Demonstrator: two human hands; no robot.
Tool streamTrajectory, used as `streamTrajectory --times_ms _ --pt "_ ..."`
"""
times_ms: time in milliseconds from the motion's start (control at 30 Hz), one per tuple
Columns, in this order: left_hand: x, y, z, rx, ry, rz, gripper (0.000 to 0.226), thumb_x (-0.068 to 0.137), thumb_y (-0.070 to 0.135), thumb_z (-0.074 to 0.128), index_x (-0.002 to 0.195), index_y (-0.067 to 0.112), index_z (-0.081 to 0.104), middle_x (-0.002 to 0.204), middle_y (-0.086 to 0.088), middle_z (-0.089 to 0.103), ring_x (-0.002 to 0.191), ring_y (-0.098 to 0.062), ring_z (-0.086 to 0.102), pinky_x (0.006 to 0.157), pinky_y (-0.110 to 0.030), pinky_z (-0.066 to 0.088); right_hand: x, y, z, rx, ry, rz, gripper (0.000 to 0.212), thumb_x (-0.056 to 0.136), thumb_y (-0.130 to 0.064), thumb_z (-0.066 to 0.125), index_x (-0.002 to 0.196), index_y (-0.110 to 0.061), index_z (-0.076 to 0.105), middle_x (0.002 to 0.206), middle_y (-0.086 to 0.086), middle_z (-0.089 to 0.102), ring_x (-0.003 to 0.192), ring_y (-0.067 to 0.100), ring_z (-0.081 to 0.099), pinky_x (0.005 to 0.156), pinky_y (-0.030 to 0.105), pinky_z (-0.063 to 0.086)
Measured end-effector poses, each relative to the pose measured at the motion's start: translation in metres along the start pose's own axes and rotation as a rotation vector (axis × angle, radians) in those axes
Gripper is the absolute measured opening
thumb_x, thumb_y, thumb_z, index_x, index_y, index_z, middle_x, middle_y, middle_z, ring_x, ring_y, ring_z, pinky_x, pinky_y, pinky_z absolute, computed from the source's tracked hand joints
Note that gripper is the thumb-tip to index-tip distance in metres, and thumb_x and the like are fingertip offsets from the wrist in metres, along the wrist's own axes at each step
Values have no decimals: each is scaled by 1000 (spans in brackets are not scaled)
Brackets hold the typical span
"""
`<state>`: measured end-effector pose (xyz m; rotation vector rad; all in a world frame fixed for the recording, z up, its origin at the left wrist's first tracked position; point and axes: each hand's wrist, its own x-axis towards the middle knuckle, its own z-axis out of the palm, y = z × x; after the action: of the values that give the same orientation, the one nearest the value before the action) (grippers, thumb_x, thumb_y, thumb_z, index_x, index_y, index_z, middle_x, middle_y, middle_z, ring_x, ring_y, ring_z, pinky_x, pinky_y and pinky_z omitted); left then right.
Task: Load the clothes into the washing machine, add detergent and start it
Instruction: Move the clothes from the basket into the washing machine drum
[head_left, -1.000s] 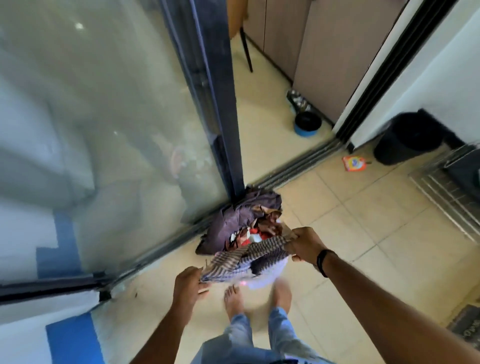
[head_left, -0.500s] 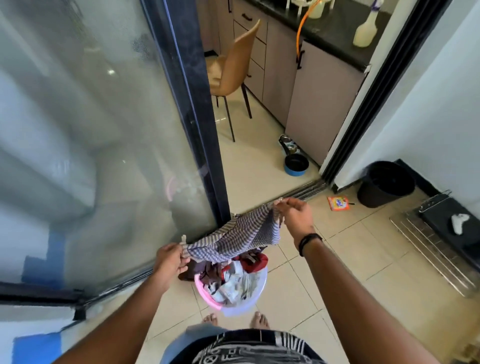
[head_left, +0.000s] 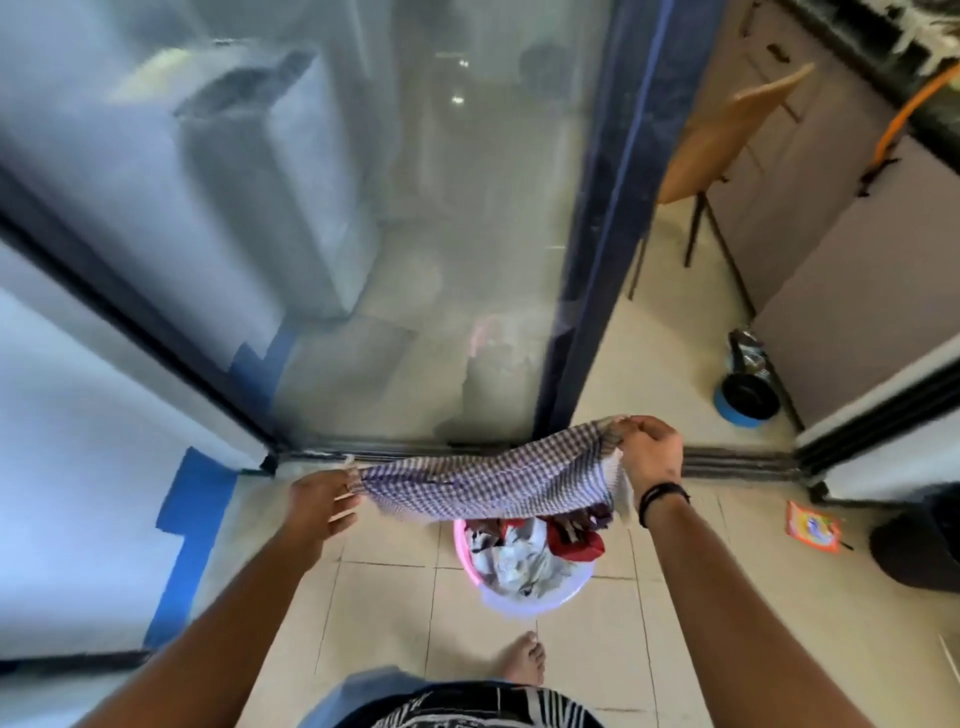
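Note:
A purple-and-white checked cloth (head_left: 488, 480) is stretched between my two hands above the floor. My left hand (head_left: 317, 506) grips its left end and my right hand (head_left: 649, 449) pinches its right end. Directly below stands a pink tub (head_left: 470, 564) full of mixed clothes (head_left: 524, 556), on the tiled floor in front of my bare foot. An orange detergent sachet (head_left: 813, 526) lies on the tiles to the right. No washing machine shows in this view.
A large glass sliding door (head_left: 363, 234) with a dark frame (head_left: 597, 234) fills the upper left. A black bin (head_left: 919, 540) stands at the right edge. Through the doorway are a tan chair (head_left: 727, 135), grey cabinets (head_left: 852, 249) and a blue pet bowl (head_left: 745, 400).
I have straightened up and the view has swung left. The checked cloth has risen out of the tub and is now stretched wider between both hands.

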<state>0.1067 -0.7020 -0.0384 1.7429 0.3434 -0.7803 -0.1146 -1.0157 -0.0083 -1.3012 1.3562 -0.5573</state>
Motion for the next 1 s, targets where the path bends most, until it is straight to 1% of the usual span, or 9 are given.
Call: streamTrajectory --times_ms 100,167,267,433,600,733,833,900,1000 --pt "-7 0 -57 -104 137 28 7 96 15 61 95 15 68 90 -6 70 83 -21 64 77 -36 53 -23 -19 48 -68 -162 -48 39 80 4 63 54 -23 71 54 -13 66 63 10 60 71 31 51" --pt "-13 -4 -99 -164 242 52 5 94 16 64 95 15 69 85 -6 69 74 -20 62 68 -33 51 -43 -26 82 -136 -297 -73 38 84 2 65 55 -23 69 46 -17 61 55 4 54 65 26 45" --pt "-27 -17 -162 -243 387 78 4 90 18 70 90 14 70 77 -8 65 63 -19 58 59 -28 47 -76 -33 127 -267 -468 -101 25 86 -12 70 63 -20 71 54 -9 61 58 15 52 64 28 47" --pt "-68 -47 -271 -418 438 148 9 94 18 64 95 12 71 72 -3 76 60 -14 72 55 -23 50 -168 -37 211 -300 -651 -148 13 92 -8 61 82 -13 68 65 10 68 48 16 59 51 23 49" --pt "-137 -64 -367 -573 606 304 9 93 12 65 94 10 73 83 -12 77 68 -19 73 72 -33 55 -281 -34 284 -282 -810 -351 8 87 -14 64 83 -13 71 78 12 76 69 24 69 72 39 57" --pt "-194 -68 -444 -677 764 472 9 94 9 65 95 7 73 88 -13 77 78 -19 73 80 -36 58 -389 -49 334 -228 -942 -550 20 93 -17 61 77 -20 71 80 6 77 79 24 73 75 37 55" --pt "-246 -73 -506 -754 895 606 15 94 11 65 83 15 73 90 -10 77 81 -20 72 81 -38 59 -478 -67 372 -183 -1076 -742 17 88 -37 59 83 -30 73 85 -2 77 85 20 73 83 43 58" --pt "-277 -76 -541 -810 929 702 24 95 10 65 74 20 73 84 -4 77 83 -17 72 82 -37 58 -530 -80 391 -113 -1129 -850 28 84 -49 55 88 -28 73 87 -5 76 88 19 72 85 49 58" --pt "-320 -81 -590 -862 1012 855 22 95 7 63 78 19 72 86 -5 77 89 -19 73 87 -35 57 -614 -97 406 1 -1205 -981 16 89 -40 56 83 -33 69 89 -7 75 89 17 71 83 49 58"
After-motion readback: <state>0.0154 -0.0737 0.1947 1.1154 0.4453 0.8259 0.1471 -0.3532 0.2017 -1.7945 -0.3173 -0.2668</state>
